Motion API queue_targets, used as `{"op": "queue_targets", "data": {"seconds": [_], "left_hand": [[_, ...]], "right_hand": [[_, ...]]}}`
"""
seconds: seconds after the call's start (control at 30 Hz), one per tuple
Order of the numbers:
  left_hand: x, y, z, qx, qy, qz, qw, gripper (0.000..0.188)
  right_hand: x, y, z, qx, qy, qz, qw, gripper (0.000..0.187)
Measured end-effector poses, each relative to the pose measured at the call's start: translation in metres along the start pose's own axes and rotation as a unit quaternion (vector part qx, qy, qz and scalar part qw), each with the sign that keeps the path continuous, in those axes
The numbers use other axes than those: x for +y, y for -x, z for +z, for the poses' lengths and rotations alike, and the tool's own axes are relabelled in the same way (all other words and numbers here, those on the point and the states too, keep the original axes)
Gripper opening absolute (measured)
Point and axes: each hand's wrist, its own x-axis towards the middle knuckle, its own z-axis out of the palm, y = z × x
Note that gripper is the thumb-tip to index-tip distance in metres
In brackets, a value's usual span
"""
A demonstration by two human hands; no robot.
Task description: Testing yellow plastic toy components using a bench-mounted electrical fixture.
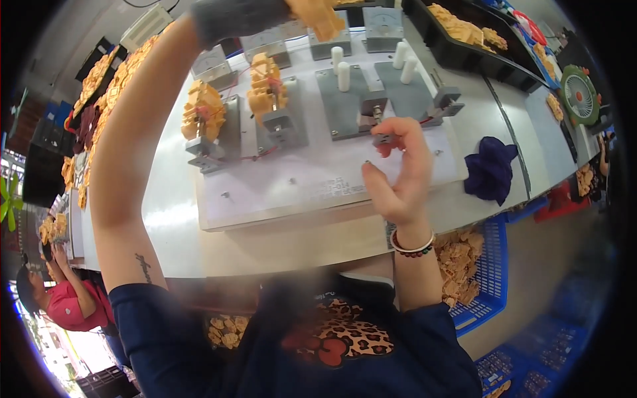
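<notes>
My left hand (239, 18), in a grey glove, reaches to the top edge of the view; its fingers are mostly cut off. A peach-coloured plastic moulded part (322, 18) sticks out from it. My right hand (401, 176) is bare, with thumb and curled forefinger apart. Its forefinger touches a small grey block (383, 138) at the front of a test fixture (342, 113) with white upright pegs (343, 76). Two more peach parts, one (203, 111) at the left and another (267, 86) beside it, sit on neighbouring fixture stations.
Dial meters (383, 30) stand behind the fixtures on the white board (279, 192). A dark blue cloth (491, 169) lies to the right. A black tray (524, 66) holds peach parts; a green fan (580, 95) stands beyond. Below the table edge is a blue basket (494, 278). Another person (70, 302) works at far left.
</notes>
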Motion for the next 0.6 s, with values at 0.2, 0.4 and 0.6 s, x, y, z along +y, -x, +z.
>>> {"op": "queue_targets", "data": {"seconds": [0.2,0.4,0.6], "left_hand": [[-0.026,-0.023,0.041,-0.158,-0.054,0.074,0.983,0.031],[-0.022,-0.001,0.067,-0.140,-0.139,0.146,0.969,0.031],[-0.017,0.006,0.054,-0.136,-0.230,0.149,0.952,0.058]], "right_hand": [[-0.006,-0.003,0.002,-0.023,0.007,0.001,1.000,0.039],[-0.007,-0.003,0.001,-0.017,-0.033,-0.003,0.999,0.039],[-0.006,0.001,0.000,-0.041,0.003,-0.012,0.999,0.059]]}}
